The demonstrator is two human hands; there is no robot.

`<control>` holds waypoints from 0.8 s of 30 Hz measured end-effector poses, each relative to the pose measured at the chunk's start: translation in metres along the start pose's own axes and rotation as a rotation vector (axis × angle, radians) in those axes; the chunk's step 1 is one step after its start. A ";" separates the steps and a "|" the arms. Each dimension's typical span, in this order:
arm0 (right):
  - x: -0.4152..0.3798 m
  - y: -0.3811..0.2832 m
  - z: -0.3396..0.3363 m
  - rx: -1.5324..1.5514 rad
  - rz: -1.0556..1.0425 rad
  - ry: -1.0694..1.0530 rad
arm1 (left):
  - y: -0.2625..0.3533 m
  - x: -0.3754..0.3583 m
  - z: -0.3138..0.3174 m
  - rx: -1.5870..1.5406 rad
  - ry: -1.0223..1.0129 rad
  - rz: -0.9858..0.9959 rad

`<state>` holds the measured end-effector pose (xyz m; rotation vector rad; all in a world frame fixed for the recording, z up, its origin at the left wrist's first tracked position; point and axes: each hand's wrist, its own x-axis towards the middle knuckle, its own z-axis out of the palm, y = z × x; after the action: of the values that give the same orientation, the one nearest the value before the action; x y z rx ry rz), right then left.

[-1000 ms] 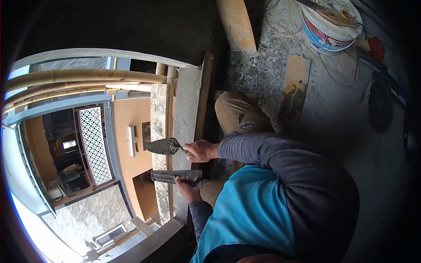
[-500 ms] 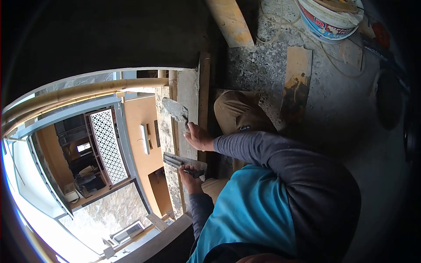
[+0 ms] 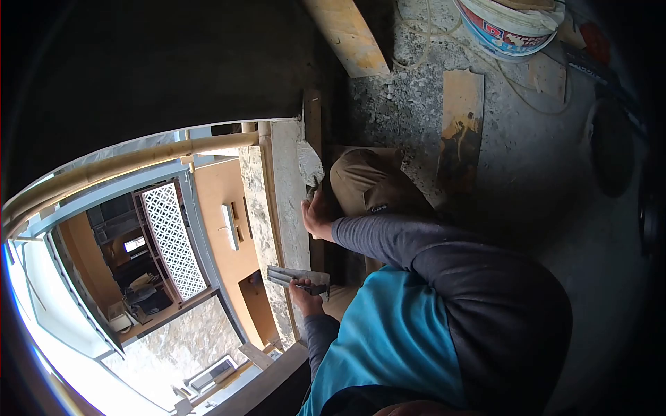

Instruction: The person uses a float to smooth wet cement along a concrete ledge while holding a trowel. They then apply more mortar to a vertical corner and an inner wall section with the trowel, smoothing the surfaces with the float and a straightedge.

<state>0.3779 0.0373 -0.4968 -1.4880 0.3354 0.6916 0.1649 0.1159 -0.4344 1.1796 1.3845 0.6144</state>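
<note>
My right hand [image 3: 318, 216] is closed around the handle of a small trowel [image 3: 311, 163], its blade coated with grey mortar. That blade overlaps the inner edge of the concrete sill [image 3: 288, 187] and the wooden board [image 3: 313, 125] beside it. Lower in the view, my left hand [image 3: 303, 299] grips a plastering trowel [image 3: 298, 277] by its handle. This tool's flat rectangular metal blade extends across the sill towards the opening. Between the two hands runs a stretch of grey sill. My bent knee [image 3: 364, 177] in brown trousers is close to the right hand.
Bamboo poles [image 3: 159, 151] cross the opening on the left, with a drop to a building below. A paint bucket [image 3: 510, 28] stands at the top right near a thin hose [image 3: 531, 104]. Stained boards [image 3: 461, 125] lie on the rough concrete floor [image 3: 409, 104].
My right hand has drawn the trowel back from over the outer ledge, towards my knee. My left hand and the plastering trowel have shifted slightly down and right. The view has moved a little.
</note>
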 end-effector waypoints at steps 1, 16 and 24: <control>0.004 -0.004 -0.001 0.000 0.002 0.002 | 0.000 0.000 0.000 0.009 -0.019 -0.009; 0.047 -0.024 -0.011 0.151 -0.108 0.252 | -0.003 -0.017 0.023 0.123 -0.024 0.053; 0.044 -0.016 -0.010 0.127 -0.168 0.184 | -0.007 -0.017 0.011 0.117 0.115 0.237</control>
<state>0.4236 0.0384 -0.5116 -1.4432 0.3826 0.3936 0.1701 0.0949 -0.4360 1.4349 1.4028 0.7866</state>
